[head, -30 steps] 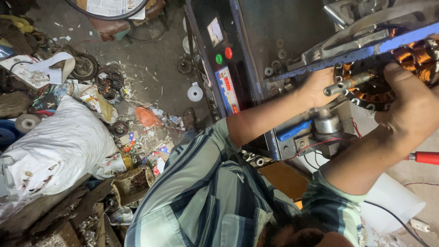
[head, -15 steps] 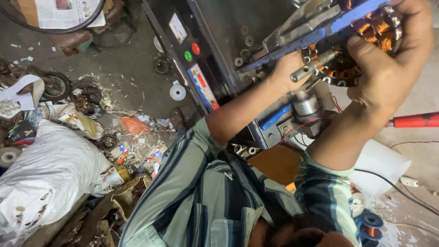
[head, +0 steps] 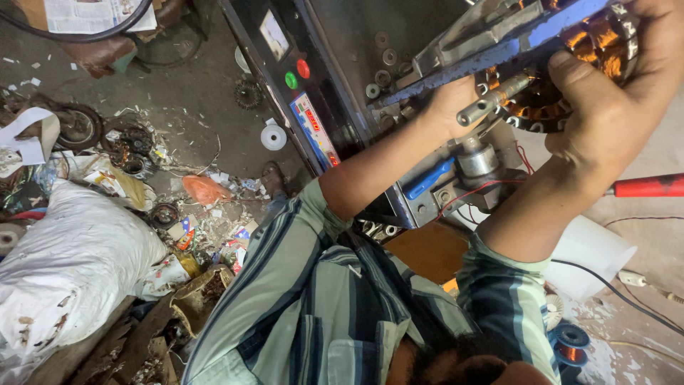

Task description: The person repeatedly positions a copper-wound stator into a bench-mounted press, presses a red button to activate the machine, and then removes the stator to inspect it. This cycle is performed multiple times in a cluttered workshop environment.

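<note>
Both hands [head: 605, 107] higher on stator [head: 563, 78].

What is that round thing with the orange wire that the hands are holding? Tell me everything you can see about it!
The round wound part is a ring of dark metal teeth wrapped in shiny orange-copper wire coils. A grey metal shaft sticks out of its middle, pointing down and left. It is held up against a blue metal bar on the machine. The right hand grips across its face and rim, and the left hand holds the side by the shaft. The hands and the bar hide much of it.
</note>
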